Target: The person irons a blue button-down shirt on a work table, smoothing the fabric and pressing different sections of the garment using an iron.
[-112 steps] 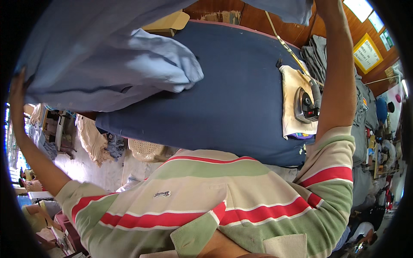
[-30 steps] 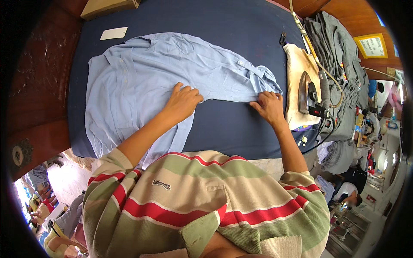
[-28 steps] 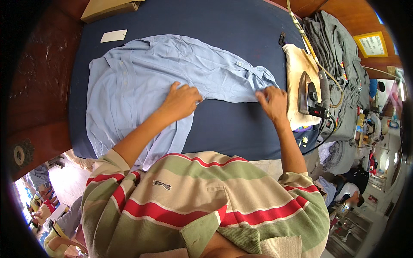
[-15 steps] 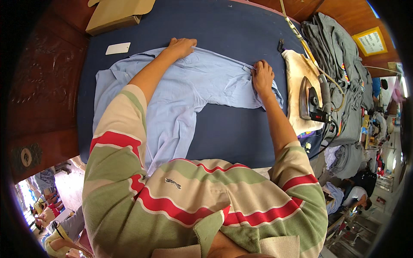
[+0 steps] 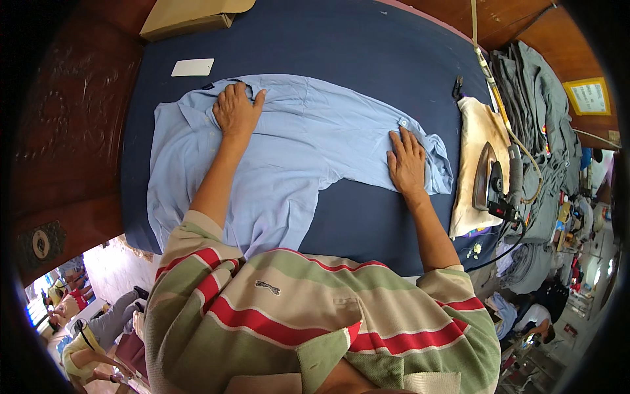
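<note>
The left forearm (image 5: 221, 174) is stretched forward and slanted to the right toward its wrist (image 5: 235, 136). The left hand (image 5: 237, 113) is held palm down, with its fingers (image 5: 227, 96) bent and its thumb (image 5: 260, 100) spread away on the right. The right forearm (image 5: 434, 230) is also stretched forward, slanted to the left. The right hand (image 5: 408, 163) is turned palm down, well apart from the left, its fingers loosely fanned and its thumb parted from them.

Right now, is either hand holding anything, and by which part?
Nothing looks gripped: the left hand lies open on the upper front of the blue shirt, the right hand on its sleeve.
</note>
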Demonstrator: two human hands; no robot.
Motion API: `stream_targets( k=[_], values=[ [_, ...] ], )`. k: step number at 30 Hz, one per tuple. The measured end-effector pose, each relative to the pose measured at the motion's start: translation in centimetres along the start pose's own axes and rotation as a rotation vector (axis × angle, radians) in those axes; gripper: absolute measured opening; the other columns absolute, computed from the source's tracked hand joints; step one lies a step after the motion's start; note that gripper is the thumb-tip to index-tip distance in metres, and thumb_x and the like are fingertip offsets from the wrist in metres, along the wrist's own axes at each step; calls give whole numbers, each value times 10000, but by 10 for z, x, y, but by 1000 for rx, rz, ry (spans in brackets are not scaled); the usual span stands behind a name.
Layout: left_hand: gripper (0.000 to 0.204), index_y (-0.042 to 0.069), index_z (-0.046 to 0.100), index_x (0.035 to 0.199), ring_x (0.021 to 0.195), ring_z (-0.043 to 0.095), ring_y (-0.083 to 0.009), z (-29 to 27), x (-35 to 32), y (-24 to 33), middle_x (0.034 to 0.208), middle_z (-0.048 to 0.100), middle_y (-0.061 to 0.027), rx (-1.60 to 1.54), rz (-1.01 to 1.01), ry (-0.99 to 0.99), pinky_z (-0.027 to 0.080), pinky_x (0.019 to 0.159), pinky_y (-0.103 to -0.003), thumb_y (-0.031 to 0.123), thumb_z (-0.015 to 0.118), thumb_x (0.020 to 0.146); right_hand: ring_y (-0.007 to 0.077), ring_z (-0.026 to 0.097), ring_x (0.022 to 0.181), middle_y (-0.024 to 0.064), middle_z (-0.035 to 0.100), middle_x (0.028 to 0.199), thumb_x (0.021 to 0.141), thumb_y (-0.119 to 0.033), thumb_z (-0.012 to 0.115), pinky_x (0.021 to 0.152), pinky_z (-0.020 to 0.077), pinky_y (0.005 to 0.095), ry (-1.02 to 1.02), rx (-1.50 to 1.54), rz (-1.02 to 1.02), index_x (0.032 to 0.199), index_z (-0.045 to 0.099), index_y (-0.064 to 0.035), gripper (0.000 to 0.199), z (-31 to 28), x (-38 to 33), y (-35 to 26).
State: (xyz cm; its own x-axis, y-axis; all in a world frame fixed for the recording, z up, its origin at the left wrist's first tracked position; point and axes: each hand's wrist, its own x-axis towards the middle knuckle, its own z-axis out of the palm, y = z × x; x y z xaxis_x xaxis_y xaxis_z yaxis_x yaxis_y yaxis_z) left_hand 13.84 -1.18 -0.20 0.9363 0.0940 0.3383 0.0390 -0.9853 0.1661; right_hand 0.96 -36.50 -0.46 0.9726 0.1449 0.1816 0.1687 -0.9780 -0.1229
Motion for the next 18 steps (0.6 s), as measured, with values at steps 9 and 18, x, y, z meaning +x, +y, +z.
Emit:
stream_targets(
  k=[9, 18],
  values=[
    [328, 116, 573, 1152, 854, 625, -328, 25, 27, -8, 879, 647, -164, -515, 34, 133, 465, 729, -478, 271, 499, 873, 312, 339, 1252, 131, 369, 1378, 835, -257, 511, 1007, 254, 443, -25, -52, -36, 1311, 427, -128, 500, 2, 1, 2],
    [432, 164, 465, 1270, 667, 642, -344, 20, 41, -13, 732, 647, -176, -19, 56, -215, 501, 570, -477, 179, 477, 838, 371, 374, 1197, 178, 396, 1341, 783, -344, 519, 989, 270, 492, 14, -17, 18, 1308, 442, -123, 575, -6, -9, 7]
  ],
)
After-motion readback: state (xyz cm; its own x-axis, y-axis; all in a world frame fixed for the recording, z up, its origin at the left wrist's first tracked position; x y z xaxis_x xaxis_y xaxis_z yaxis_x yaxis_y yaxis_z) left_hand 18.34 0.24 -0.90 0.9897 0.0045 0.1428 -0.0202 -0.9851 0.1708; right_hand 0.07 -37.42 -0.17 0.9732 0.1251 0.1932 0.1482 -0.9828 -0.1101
